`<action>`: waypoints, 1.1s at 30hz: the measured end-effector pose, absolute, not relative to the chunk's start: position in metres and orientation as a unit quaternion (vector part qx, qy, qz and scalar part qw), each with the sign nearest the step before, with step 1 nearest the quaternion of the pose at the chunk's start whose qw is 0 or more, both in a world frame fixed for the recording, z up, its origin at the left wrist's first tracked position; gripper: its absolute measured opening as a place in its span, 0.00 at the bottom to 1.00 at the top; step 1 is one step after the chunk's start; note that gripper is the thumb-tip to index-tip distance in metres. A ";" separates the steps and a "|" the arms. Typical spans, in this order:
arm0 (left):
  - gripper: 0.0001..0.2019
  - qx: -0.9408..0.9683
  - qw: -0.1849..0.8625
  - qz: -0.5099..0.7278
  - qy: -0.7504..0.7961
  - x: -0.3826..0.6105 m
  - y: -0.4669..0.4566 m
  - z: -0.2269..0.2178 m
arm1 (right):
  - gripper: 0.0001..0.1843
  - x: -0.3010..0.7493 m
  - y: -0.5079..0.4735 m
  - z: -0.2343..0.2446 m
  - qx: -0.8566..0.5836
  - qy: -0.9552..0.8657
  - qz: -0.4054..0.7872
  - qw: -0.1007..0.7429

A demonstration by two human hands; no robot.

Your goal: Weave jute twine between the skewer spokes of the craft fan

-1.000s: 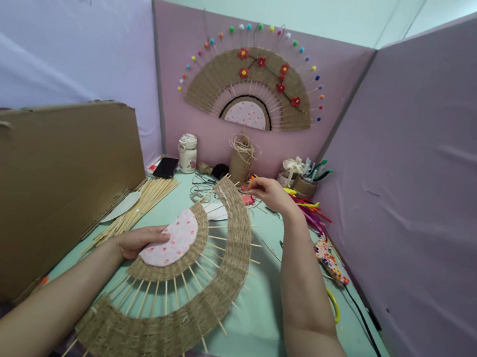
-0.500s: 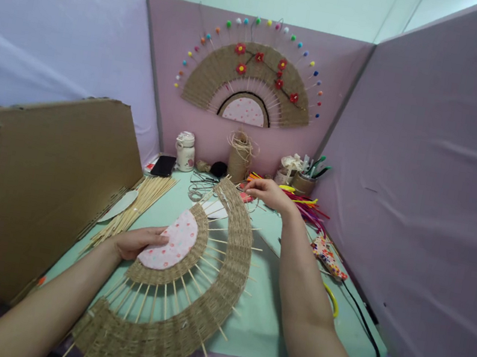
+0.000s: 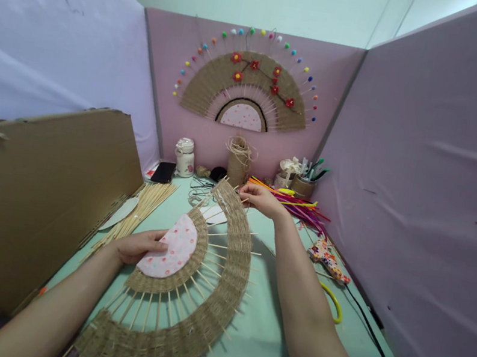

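A fan-shaped woven twine piece (image 3: 220,285) on wooden sticks lies on the green table (image 3: 270,318), with a pink floral half-circle (image 3: 172,246) at its centre. My left hand (image 3: 136,245) rests flat at the half-circle's left edge, fingers stretched out. My right hand (image 3: 258,197) is at the far end of the woven band, fingers pinched together on something too small to make out, close to the stick tips.
A cardboard sheet (image 3: 30,192) leans at the left. A bundle of bamboo sticks (image 3: 141,211) lies beside it. At the back stand a white jar (image 3: 186,156), a twine spool (image 3: 237,163), a tool cup (image 3: 304,183) and coloured strips (image 3: 298,207). A finished fan (image 3: 246,91) hangs on the wall.
My right hand has shifted slightly left along the fan's far end. The left hand stays on the pink half-circle. The view has tilted a little.
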State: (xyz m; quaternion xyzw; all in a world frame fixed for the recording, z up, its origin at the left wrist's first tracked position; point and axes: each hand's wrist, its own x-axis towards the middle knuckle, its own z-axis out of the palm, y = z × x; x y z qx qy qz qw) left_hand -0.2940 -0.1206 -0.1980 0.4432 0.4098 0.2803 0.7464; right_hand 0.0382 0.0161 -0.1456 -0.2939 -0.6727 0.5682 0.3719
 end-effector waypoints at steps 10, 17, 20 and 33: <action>0.22 0.538 0.705 0.285 0.364 -0.236 -0.059 -0.129 | 0.19 0.035 0.018 -0.150 -0.291 -0.707 0.546 0.344; 0.11 0.501 0.693 0.327 0.402 -0.193 -0.003 -0.117 | 0.17 0.039 0.020 -0.149 -0.286 -0.723 0.533 0.334; 0.10 0.508 0.700 0.301 0.403 -0.182 0.002 -0.117 | 0.16 0.042 0.019 -0.147 -0.284 -0.727 0.532 0.330; 0.15 0.513 0.717 0.262 0.392 -0.168 0.004 -0.130 | 0.16 0.036 0.025 -0.150 -0.287 -0.646 0.574 0.413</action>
